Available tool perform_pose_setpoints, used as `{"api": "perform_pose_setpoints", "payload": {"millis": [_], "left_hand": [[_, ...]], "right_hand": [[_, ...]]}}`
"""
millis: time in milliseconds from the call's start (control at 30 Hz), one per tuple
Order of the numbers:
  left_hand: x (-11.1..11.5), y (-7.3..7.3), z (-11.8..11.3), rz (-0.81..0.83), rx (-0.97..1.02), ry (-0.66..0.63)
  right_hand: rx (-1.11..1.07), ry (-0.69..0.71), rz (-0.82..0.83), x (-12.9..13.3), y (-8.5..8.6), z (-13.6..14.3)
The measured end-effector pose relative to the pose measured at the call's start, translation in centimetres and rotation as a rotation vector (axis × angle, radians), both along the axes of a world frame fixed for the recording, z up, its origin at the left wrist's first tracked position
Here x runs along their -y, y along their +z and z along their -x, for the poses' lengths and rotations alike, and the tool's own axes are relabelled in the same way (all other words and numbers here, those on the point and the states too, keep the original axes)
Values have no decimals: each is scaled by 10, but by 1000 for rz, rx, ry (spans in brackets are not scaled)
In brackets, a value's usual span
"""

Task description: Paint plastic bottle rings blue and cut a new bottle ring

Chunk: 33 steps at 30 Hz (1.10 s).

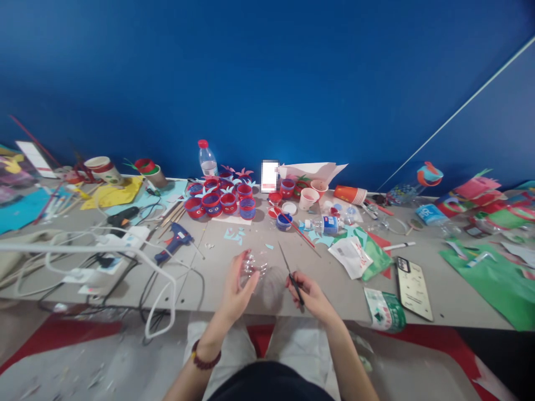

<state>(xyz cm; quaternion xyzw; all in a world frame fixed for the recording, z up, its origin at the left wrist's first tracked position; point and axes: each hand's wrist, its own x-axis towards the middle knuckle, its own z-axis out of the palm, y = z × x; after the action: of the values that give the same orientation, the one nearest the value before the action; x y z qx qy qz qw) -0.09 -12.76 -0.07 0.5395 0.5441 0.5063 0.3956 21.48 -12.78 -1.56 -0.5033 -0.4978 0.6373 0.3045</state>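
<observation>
Near the front edge of the grey table (192, 289), my left hand (242, 281) is wrapped round a clear plastic piece (256, 260), which looks like part of a bottle. A second clear rounded plastic part (272, 284) lies between my hands, partly blurred. My right hand (304, 289) grips black-handled scissors (295, 284) whose blades point up and to the left, beside the clear plastic. Whether the blades touch the plastic is too unclear to tell. Light blue paper scraps (234, 235) lie beyond my left hand.
Several red and blue decorated cups (212, 205) stand at the back. On the left are a blue glue gun (178, 240) and white power strips (112, 259) with cables. A labelled bottle (329, 225), a phone (413, 288) and green paper (480, 281) lie on the right.
</observation>
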Motion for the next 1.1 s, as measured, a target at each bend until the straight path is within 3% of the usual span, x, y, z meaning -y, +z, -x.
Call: {"api": "perform_pose_setpoints", "payload": {"millis": [167,300,800,1100], "left_hand": [[0,3,1,65,104,-19],[-1,6,-2,133,159,-45],[2,17,0,64,-158,-69],[0,19,4,64,-238,-88]], "right_hand": [[-27,25,-8,0,5,1],[-32,67,-114,1,9,0],[385,222,-433,2,34,-13],[475,215,-446,4,34,-15]]}}
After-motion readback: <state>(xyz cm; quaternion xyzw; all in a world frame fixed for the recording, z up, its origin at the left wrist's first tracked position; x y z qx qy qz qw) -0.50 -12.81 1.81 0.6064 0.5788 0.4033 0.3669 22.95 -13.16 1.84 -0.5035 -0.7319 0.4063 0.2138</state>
